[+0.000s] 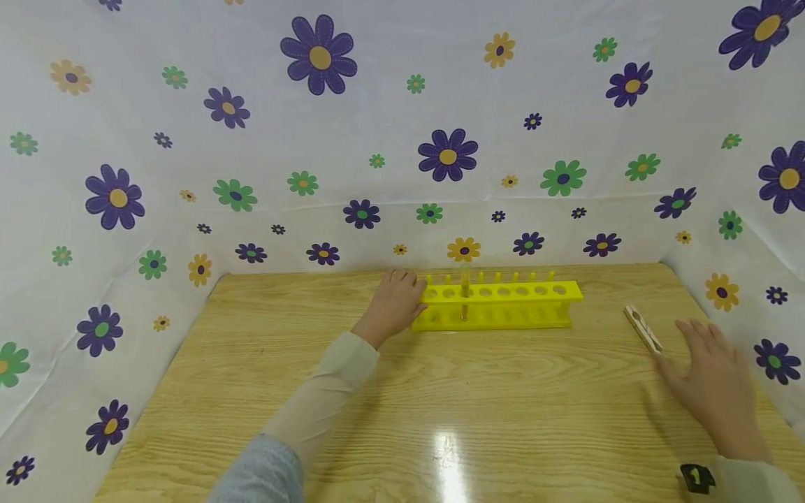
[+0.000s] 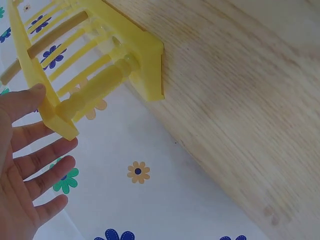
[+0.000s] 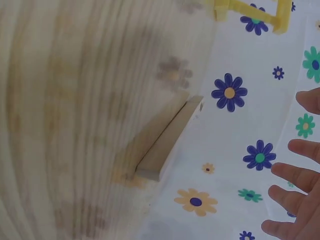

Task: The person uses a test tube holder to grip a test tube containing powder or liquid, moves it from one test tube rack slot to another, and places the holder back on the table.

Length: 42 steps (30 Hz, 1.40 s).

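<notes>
A yellow test tube rack (image 1: 490, 324) stands toward the back of the table, with one test tube (image 1: 465, 288) upright in a hole near its left end. My left hand (image 1: 395, 304) holds the rack's left end; in the left wrist view its thumb (image 2: 34, 96) lies on top of the upper bar and the index finger beneath, while the other fingers are spread. To the right, a wooden spring clip (image 1: 643, 328) lies on the table. Close beside it hovers my right hand (image 1: 717, 377), fingers extended and holding nothing.
The wood-grain table (image 1: 352, 447) is bounded at the back and both sides by a white cloth (image 1: 377, 126) printed with flowers. A row of yellow pegs rises along the rack's rear. A dark device sits at the right wrist.
</notes>
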Each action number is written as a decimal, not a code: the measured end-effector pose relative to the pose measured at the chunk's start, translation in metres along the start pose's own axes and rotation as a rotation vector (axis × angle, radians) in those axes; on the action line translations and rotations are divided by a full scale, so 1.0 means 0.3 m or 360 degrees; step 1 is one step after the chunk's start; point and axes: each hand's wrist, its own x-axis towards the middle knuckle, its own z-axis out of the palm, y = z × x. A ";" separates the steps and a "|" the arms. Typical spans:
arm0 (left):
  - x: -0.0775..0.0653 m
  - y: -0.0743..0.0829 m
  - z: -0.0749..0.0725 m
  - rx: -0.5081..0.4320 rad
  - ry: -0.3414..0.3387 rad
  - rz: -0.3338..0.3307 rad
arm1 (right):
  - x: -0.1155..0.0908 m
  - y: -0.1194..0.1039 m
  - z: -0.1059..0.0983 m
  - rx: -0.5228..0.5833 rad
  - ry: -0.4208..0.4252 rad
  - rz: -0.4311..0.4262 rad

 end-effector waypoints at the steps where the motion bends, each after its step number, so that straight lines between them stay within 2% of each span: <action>1: 0.000 -0.001 -0.001 -0.0002 -0.0005 0.0008 | -0.001 0.005 0.000 0.0001 -0.0033 0.0027; 5: 0.002 -0.008 0.002 -0.0021 -0.0030 0.0019 | -0.004 0.023 0.002 -0.0024 -0.0104 0.0086; 8: 0.004 -0.013 0.009 -0.0034 -0.0035 0.0013 | -0.001 0.034 0.005 -0.0030 -0.0099 0.0089; 13: 0.009 -0.021 0.018 -0.0021 -0.0032 -0.0003 | 0.020 0.055 0.018 -0.0037 -0.0094 0.0055; 22: 0.011 -0.026 0.011 -0.0079 -0.0047 -0.0035 | 0.067 0.079 0.050 -0.0026 -0.0231 0.0001; 33: 0.009 -0.021 0.010 -0.0093 -0.0073 -0.0052 | 0.109 0.090 0.062 -0.0066 -0.0549 -0.0028; 42: 0.013 -0.015 0.023 -0.0070 -0.0082 -0.0035 | 0.124 0.119 0.069 -0.0076 -0.0780 0.0023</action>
